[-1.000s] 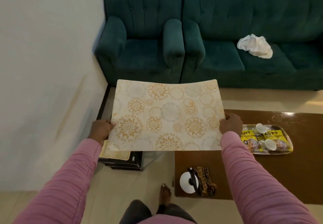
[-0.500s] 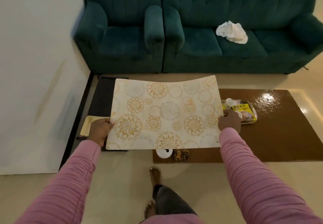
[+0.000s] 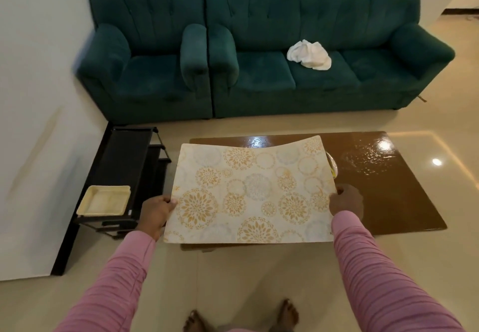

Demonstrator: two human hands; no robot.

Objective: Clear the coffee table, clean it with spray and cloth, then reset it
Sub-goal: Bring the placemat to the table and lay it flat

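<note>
Left hand (image 3: 155, 211), right hand (image 3: 347, 203) hold placemat (image 3: 248, 191); tray (image 3: 333, 167) mostly hidden, contents unclear.

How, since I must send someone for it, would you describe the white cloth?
Find the long green sofa, the three-seater. On its middle seat cushion lies the white cloth, crumpled, the only pale thing on the dark upholstery.

one patterned placemat (image 3: 248, 194), one brown coffee table (image 3: 388, 189), two hands, left hand (image 3: 155, 212), right hand (image 3: 347, 202), two pink sleeves (image 3: 116, 279), two bare feet (image 3: 287, 313), one green armchair (image 3: 147, 72), one green sofa (image 3: 324, 80) with three seat cushions, one white cloth (image 3: 309, 55), one black rack (image 3: 124, 165), one cream tray (image 3: 103, 200)
</note>
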